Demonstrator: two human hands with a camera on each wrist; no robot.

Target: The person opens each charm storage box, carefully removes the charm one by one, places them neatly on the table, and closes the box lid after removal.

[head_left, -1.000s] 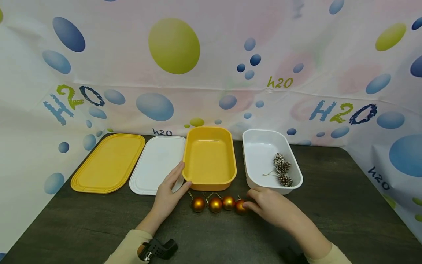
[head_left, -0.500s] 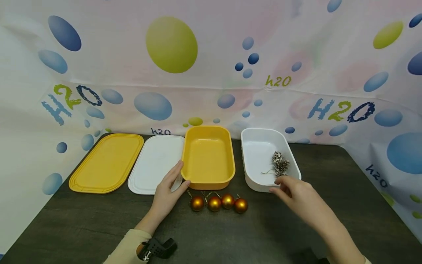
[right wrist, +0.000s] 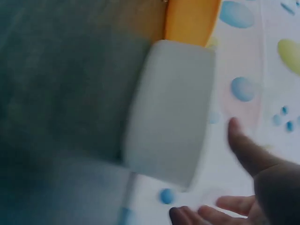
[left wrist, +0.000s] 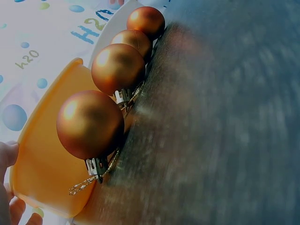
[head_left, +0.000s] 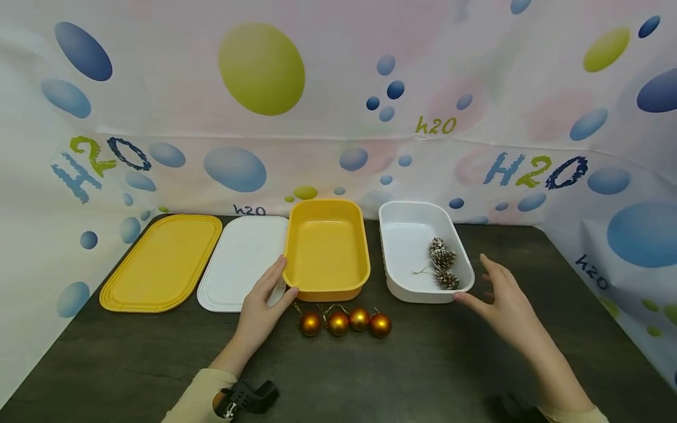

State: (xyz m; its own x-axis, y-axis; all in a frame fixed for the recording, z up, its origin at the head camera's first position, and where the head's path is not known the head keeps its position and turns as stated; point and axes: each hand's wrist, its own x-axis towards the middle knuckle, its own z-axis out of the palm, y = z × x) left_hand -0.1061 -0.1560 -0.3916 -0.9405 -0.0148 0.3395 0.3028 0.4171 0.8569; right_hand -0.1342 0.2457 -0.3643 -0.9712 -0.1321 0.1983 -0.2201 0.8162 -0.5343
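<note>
My left hand rests at the near left corner of the yellow container, thumb and fingers spread around that corner. In front of this container several orange-gold Christmas baubles lie in a row with gold strings; the left wrist view shows a bauble up close with its silver cap. At the near right corner of the white container, my right hand is spread with nothing in it, thumb tip right at the rim. Inside the white container lie several frosted pinecones, along its right side.
To the left of the containers, a white lid and a yellow lid lie flat on the dark table. A printed cloth hangs behind the table. A black watch is on my left wrist.
From the bauble at the row's right end, my right hand has moved right, past the white container's near edge, to its right corner. The left hand keeps its place. The view has shifted slightly.
</note>
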